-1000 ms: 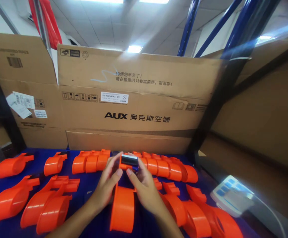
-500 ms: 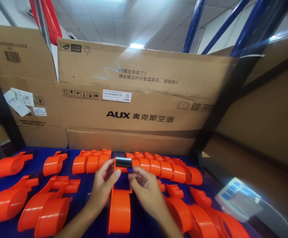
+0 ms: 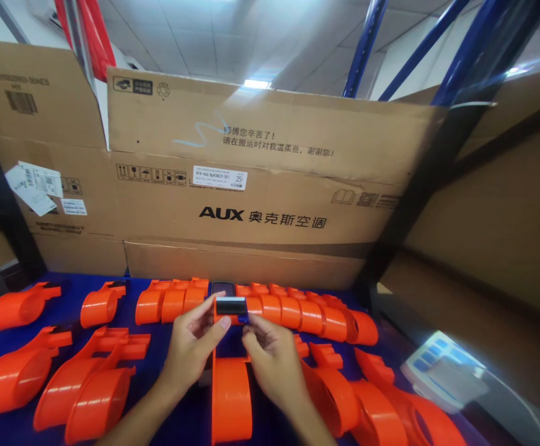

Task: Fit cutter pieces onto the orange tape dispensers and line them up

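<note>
Between my hands is an orange plastic tape dispenser (image 3: 232, 399), its round hub hanging toward me. At its top lies a black strip (image 3: 231, 307) with a pale toothed cutting edge facing away. My left hand (image 3: 190, 344) grips the dispenser's left side, thumb across the front below the strip. My right hand (image 3: 274, 356) pinches the upper right corner, where a small dark blue piece (image 3: 243, 319) shows at the fingertips. Part of the frame is hidden behind the fingers.
Several orange dispensers (image 3: 97, 399) stand on the blue table surface (image 3: 158, 365) at left, along the back and at right. A dark-screened device (image 3: 223, 288) lies behind my hands. Cardboard (image 3: 260, 254) walls the back. A pale device with blue keys (image 3: 446, 371) sits at right.
The dispenser's hub has swung slightly to the right. My left thumb has shifted a little right along the front, and both hands keep their grip.
</note>
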Tool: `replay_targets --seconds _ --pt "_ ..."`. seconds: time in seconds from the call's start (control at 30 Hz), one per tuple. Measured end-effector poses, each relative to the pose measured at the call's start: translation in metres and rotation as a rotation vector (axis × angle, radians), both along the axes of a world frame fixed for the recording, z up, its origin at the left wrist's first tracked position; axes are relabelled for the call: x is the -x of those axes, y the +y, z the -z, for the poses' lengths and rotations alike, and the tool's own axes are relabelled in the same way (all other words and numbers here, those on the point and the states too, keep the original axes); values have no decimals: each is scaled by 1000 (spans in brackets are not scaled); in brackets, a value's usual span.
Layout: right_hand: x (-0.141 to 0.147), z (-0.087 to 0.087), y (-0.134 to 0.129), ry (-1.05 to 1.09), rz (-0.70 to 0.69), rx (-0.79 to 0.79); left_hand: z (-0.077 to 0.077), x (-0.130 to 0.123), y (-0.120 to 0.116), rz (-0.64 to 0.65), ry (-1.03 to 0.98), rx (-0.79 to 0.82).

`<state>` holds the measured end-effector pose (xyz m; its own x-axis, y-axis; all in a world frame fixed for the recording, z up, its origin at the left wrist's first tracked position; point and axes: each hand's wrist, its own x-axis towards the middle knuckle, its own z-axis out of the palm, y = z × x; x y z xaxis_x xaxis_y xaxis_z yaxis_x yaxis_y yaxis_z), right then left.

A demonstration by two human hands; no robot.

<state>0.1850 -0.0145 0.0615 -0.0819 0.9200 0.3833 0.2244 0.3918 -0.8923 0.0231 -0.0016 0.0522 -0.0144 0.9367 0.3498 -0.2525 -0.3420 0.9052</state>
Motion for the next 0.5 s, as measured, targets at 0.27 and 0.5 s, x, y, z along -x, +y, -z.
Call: replay_targets --seconds 0.27,0.5 --pt "6 2 2 89 9 28 -7 3 4 -14 -41 27" --pt "9 8 2 77 59 34 0 11 4 34 -267 245"
